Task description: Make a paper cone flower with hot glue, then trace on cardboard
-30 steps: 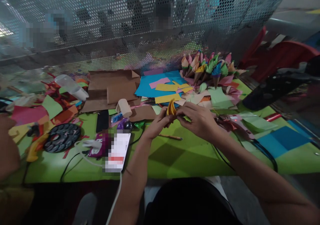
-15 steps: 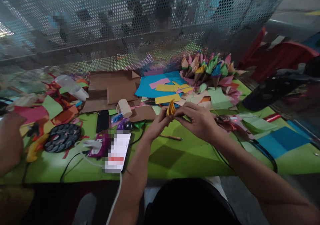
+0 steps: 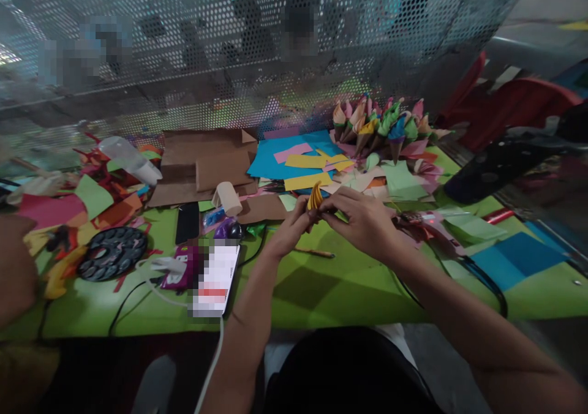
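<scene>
A small yellow swirled paper piece (image 3: 315, 197) stands upright between my two hands, above the green table (image 3: 331, 297). My left hand (image 3: 294, 227) pinches its lower left side. The fingers of my right hand (image 3: 356, 215) are closed on its lower right side. The base of the piece is hidden by my fingertips. Beyond my hands lie yellow paper strips (image 3: 307, 182) and blue sheets (image 3: 271, 157). A thin brown stick (image 3: 315, 253) lies on the table just below my hands.
Finished paper cones (image 3: 395, 126) stand at the back right. Brown sheets (image 3: 184, 163), a phone (image 3: 215, 279) with a white cable and a black round tray (image 3: 113, 253) are on the left. Another person's arm (image 3: 16, 267) shows at the left edge. Blue paper (image 3: 521, 258) lies right.
The other person's arm at the left edge has drawn back to the left. My hands and the yellow piece have hardly moved.
</scene>
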Demonstrator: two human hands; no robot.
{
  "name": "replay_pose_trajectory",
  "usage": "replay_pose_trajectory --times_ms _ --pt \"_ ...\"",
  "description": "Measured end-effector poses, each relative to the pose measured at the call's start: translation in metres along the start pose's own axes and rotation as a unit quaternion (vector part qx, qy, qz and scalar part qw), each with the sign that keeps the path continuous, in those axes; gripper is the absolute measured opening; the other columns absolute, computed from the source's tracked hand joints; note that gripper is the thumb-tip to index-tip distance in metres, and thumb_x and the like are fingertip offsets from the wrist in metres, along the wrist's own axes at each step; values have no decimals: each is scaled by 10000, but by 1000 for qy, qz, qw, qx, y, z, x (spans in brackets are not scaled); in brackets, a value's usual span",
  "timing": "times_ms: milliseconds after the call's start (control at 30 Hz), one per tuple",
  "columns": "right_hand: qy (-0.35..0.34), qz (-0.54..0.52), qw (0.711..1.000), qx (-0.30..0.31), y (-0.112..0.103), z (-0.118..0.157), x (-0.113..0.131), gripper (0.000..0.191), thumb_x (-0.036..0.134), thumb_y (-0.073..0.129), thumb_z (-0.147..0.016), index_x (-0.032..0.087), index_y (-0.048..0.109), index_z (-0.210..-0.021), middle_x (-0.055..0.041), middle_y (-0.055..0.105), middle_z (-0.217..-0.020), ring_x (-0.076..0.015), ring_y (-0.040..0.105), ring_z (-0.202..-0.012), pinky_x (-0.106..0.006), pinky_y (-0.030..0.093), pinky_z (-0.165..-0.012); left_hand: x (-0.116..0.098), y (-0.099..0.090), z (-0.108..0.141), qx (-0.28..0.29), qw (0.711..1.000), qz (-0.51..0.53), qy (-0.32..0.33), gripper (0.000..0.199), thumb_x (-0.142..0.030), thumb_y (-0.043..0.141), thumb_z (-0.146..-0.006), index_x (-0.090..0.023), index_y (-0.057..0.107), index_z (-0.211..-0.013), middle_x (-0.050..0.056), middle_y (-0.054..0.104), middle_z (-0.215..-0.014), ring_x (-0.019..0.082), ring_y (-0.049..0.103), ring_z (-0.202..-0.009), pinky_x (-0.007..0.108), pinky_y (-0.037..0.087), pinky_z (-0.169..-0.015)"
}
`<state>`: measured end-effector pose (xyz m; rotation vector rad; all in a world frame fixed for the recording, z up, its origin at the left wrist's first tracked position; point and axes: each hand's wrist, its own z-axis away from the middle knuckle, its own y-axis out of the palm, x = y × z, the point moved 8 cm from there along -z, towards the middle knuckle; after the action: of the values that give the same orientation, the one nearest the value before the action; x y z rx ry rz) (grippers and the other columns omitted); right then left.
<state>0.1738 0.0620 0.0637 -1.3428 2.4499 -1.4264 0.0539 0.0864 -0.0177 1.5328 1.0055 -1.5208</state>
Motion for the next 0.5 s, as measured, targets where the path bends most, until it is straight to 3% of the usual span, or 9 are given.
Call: replay_pose_trajectory --times_ms 200,500 --pt "0 -19 1000 17 -5 -1 -4 67 213 665 -876 214 681 -940 -49 664 -885 -175 615 -752 -269 425 -638 7 -3 -2 -7 1000 12 10 410 -579 513 -918 -232 508 -1137 -24 456 -780 114 400 -670 250 346 -636" --pt "-6 110 994 25 3 -1 -5 48 188 600 -874 206 630 -907 -50 659 -901 -179 584 -719 -268 319 -584 0 1 0 -10 999 -29 11 500 -597 526 -904 -206 571 -1212 25 578 -897 135 493 -758 262 436 -688"
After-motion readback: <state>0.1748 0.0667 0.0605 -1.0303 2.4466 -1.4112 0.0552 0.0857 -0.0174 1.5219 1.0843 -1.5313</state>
